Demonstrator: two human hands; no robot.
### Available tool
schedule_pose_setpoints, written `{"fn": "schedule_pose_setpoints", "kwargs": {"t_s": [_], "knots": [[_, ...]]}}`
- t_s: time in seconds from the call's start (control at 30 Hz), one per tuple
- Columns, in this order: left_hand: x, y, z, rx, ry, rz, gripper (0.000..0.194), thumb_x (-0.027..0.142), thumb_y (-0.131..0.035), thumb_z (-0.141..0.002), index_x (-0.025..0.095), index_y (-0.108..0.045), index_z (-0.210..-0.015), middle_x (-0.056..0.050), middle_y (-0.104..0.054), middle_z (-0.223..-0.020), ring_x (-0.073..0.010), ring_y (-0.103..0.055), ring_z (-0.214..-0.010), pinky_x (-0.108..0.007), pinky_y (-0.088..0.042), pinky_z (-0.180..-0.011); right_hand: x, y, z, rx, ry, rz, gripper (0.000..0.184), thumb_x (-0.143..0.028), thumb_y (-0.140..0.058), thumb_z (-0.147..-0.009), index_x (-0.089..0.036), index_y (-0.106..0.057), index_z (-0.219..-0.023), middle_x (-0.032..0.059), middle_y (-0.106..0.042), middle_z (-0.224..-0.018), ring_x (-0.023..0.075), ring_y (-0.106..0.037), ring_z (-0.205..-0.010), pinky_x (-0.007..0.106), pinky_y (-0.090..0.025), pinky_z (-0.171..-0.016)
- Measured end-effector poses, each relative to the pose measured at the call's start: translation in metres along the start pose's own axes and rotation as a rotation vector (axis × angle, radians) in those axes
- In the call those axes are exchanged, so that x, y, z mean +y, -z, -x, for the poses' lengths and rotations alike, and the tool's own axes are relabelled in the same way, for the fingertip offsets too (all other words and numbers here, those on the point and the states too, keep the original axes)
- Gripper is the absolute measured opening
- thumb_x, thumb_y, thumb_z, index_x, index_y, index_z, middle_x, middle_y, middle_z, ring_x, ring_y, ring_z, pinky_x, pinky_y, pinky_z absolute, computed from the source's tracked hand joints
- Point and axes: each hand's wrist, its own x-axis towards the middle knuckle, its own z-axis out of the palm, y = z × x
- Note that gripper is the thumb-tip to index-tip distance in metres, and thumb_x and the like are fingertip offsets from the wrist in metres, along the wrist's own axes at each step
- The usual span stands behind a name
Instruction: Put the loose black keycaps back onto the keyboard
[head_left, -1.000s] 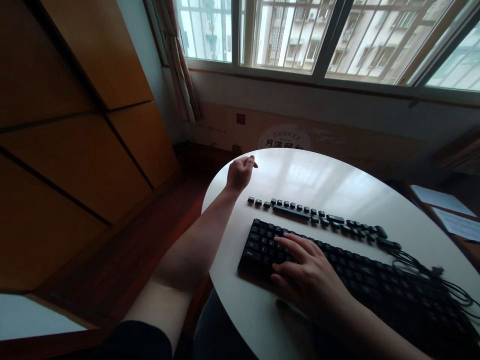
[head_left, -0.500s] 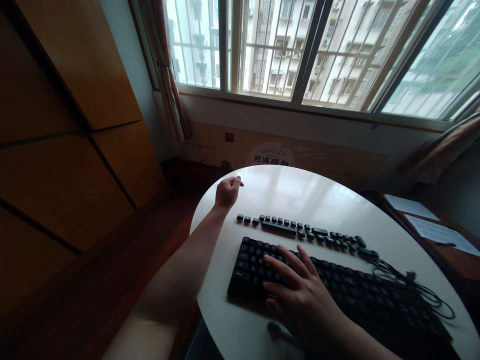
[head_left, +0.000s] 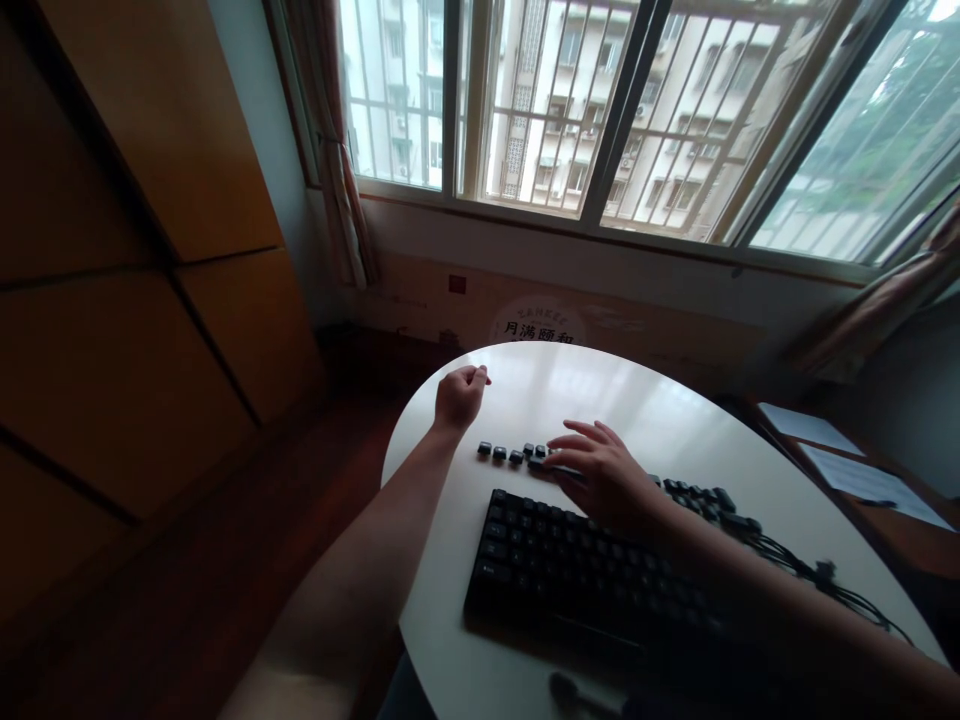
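Note:
My left hand (head_left: 459, 398) is closed in a fist near the far left edge of the white round table (head_left: 442, 590). Whatever it holds, if anything, is hidden. My right hand (head_left: 604, 472) reaches over the row of loose black keycaps (head_left: 499, 454), its fingers apart. Its lower fingertips are at the left end of the long space bar keycap (head_left: 537, 464); I cannot tell whether they touch it. My right forearm covers part of the black keyboard (head_left: 547, 550), which lies in front of the row.
A coiled black cable (head_left: 825, 578) lies at the right of the table. Near the front edge is a dark, blurred object (head_left: 564, 690). Papers (head_left: 870, 478) with a pen (head_left: 876, 502) lie on a brown surface to the right. Beyond the table is a barred window (head_left: 540, 120).
My right hand has left the keyboard and moved forward to the loose keycaps. My left fist stays where it was on the table. The view has tilted upward.

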Motion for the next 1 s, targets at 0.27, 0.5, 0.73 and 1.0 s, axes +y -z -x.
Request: {"fn": "schedule_pose_setpoints", "kwargs": {"t_s": [0.27, 0.5, 0.73, 1.0], "knots": [[-0.008, -0.002, -0.001, 0.010, 0.007, -0.040, 0.034, 0.039, -0.054, -0.090, 0.021, -0.069, -0.065, -0.003, -0.067, -0.062, -0.0211, -0.063, -0.067, -0.030, -0.042, -0.066, 0.035, -0.024, -0.064, -0.172, -0.101, -0.101, 0.018, -0.015, -0.066, -0.084, -0.025, -0.078, -0.094, 0.0025, -0.078, -0.094, 0.0206, -0.071, -0.092, 0.037, -0.052, -0.090], [-0.012, -0.004, -0.004, 0.016, -0.004, -0.055, 0.034, 0.039, -0.054, -0.091, 0.021, -0.070, -0.067, -0.003, -0.069, -0.064, -0.0222, -0.065, -0.069, -0.031, -0.042, -0.067, 0.037, -0.030, -0.075, -0.302, -0.129, -0.190, 0.015, -0.017, -0.067, -0.082, -0.025, -0.078, -0.089, -0.0001, -0.078, -0.091, 0.0165, -0.071, -0.083, 0.030, -0.053, -0.083], [-0.011, -0.004, -0.004, 0.020, 0.001, -0.072, 0.035, 0.038, -0.054, -0.092, 0.021, -0.070, -0.067, -0.004, -0.070, -0.065, -0.0219, -0.064, -0.069, -0.031, -0.041, -0.067, 0.032, -0.033, -0.080, -0.230, -0.181, -0.167, 0.017, -0.014, -0.066, -0.081, -0.022, -0.076, -0.092, 0.0020, -0.078, -0.089, 0.0190, -0.070, -0.085, 0.032, -0.052, -0.082], [-0.012, -0.007, -0.004, 0.000, 0.024, -0.083, 0.034, 0.038, -0.054, -0.092, 0.021, -0.070, -0.068, -0.004, -0.070, -0.067, -0.0221, -0.064, -0.071, -0.031, -0.042, -0.069, -0.001, 0.022, -0.019, -0.063, -0.153, -0.211, 0.011, -0.023, -0.068, -0.088, -0.025, -0.075, -0.095, 0.0034, -0.074, -0.093, 0.0185, -0.068, -0.085, 0.032, -0.055, -0.078]]}}
